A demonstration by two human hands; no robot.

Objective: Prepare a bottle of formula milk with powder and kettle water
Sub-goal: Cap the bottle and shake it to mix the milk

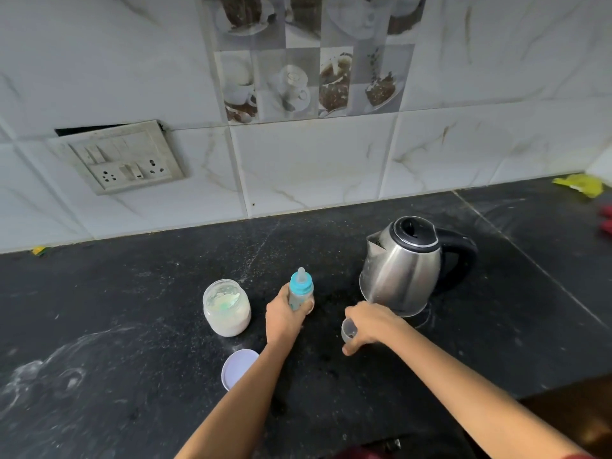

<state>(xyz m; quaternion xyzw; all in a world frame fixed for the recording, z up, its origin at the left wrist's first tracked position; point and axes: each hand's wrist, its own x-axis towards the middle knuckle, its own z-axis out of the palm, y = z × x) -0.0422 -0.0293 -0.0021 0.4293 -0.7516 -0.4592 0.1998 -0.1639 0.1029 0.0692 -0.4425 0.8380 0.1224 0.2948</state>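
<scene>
A small baby bottle with a blue collar and clear teat stands upright on the black counter. My left hand grips its body from the left. My right hand holds a small clear cap just above the counter, to the right of the bottle. An open jar of white powder with a greenish scoop inside stands left of the bottle. The steel kettle with a black lid and handle stands behind my right hand, spout toward the left.
The jar's white lid lies on the counter beside my left forearm. A switch and socket plate is on the tiled wall. A yellow wrapper and something red lie at the far right. Powder smears mark the counter's left side.
</scene>
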